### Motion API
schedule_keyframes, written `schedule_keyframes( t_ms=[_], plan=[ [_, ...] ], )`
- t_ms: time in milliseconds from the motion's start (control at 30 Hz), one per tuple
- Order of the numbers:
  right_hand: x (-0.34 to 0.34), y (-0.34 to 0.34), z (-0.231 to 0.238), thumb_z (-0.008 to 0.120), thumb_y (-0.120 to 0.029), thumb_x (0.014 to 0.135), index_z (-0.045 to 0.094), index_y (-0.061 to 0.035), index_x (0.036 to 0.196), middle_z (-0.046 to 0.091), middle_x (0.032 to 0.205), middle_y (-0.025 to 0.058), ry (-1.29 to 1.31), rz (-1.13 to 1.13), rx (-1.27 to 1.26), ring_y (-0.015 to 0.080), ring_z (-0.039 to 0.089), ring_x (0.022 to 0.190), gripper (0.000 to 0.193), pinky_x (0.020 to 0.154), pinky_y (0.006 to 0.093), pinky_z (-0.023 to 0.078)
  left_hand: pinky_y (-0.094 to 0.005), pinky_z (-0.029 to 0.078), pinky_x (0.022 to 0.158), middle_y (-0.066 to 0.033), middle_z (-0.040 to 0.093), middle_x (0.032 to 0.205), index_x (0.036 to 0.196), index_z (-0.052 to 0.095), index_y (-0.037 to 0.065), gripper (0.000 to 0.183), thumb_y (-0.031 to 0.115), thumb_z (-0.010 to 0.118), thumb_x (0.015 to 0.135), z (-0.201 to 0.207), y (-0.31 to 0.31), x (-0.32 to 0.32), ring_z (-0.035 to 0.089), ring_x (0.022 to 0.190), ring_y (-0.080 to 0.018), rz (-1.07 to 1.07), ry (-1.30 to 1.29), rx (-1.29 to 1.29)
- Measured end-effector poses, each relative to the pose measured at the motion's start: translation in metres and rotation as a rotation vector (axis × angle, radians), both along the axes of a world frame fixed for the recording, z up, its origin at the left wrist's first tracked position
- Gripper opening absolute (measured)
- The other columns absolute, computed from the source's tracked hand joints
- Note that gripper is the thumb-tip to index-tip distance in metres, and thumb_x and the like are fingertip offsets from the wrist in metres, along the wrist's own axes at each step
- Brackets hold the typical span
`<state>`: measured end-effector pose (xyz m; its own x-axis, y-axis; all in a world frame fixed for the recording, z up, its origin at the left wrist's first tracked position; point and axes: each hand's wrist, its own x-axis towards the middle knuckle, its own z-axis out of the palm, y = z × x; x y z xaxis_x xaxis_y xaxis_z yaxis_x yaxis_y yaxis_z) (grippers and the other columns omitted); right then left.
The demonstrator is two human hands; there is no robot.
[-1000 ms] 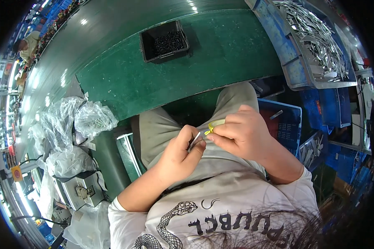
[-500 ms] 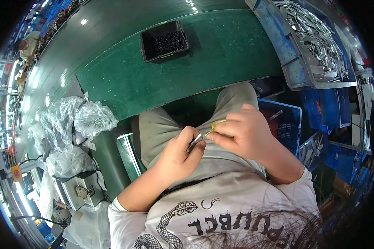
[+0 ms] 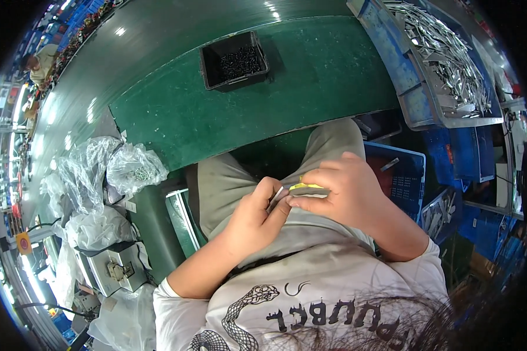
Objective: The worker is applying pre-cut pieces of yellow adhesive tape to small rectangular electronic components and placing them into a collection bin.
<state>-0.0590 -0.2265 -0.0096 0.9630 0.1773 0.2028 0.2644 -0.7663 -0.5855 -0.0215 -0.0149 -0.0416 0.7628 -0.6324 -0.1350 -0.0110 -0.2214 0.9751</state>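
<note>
Both hands meet over my lap, below the edge of the green table [image 3: 310, 88]. My left hand [image 3: 253, 216] pinches a small grey metal part [image 3: 277, 198] between thumb and fingers. My right hand [image 3: 341, 190] is closed around a yellow-handled tool [image 3: 306, 187], whose tip touches the metal part. The rest of the tool is hidden in my fist.
A black tray of small dark screws [image 3: 234, 61] sits on the table's far side. A blue bin of shiny metal parts [image 3: 445, 64] stands at the right. A blue crate [image 3: 401, 175] is by my right knee. Clear plastic bags [image 3: 105, 175] pile up at the left.
Both hands have stayed over my lap, with only slight shifts of the fingers around the metal part and the tool.
</note>
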Motion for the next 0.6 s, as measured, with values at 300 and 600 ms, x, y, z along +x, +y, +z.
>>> schedule_keyframes(
  t_ms=[300, 600],
  plan=[
    [-0.0044, 0.0005, 0.0077, 0.077, -0.035, 0.08, 0.072, -0.0111, 0.087, 0.062, 0.068, 0.0022, 0.073, 0.08, 0.068, 0.0211, 0.061, 0.062, 0.025, 0.062, 0.0343, 0.04, -0.0294, 0.038, 0.05, -0.0071, 0.058, 0.065, 0.09, 0.055, 0.003, 0.019, 0.018, 0.067, 0.096, -0.0041, 0.0006, -0.0003, 0.044, 0.055, -0.0117, 0.037, 0.011, 0.049],
    [-0.0053, 0.0036, 0.0083, 0.075, -0.024, 0.083, 0.072, -0.0089, 0.089, 0.055, 0.061, 0.0029, -0.023, 0.112, 0.119, 0.0224, 0.054, 0.055, 0.016, 0.056, 0.0356, 0.037, -0.0254, 0.039, 0.049, -0.0005, 0.054, 0.06, 0.082, 0.055, 0.002, 0.03, 0.023, 0.057, 0.103, -0.0017, 0.0026, -0.0041, 0.046, 0.054, -0.0063, 0.086, 0.144, -0.116]
  ],
)
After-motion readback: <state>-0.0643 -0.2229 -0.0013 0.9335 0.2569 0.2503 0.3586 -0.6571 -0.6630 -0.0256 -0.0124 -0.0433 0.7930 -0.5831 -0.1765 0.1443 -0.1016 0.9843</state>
